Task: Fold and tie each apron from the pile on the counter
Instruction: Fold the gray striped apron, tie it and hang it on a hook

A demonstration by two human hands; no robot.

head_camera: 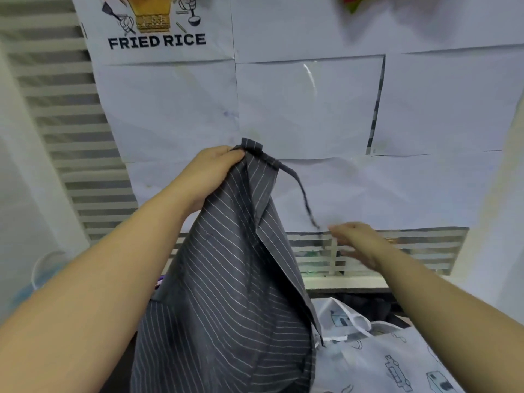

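A dark grey apron with thin white stripes [226, 279] hangs in the air in front of me. My left hand [209, 177] grips its top corner and holds it up. A grey tie strap [300, 191] dangles from that corner down to the right. My right hand [360, 245] is blurred, its fingers spread and relaxed, just right of the strap's loose end and holding nothing. Below at the right lies a white apron with printed drawings [391, 355] on the counter, with a dark cloth [365, 304] behind it.
White paper sheets [309, 109] cover the wall ahead, one printed "FRIED RICE" [157, 41]. A slatted window [56, 109] shows at the left and below the sheets. A pale blue round container [42, 273] sits at the far left.
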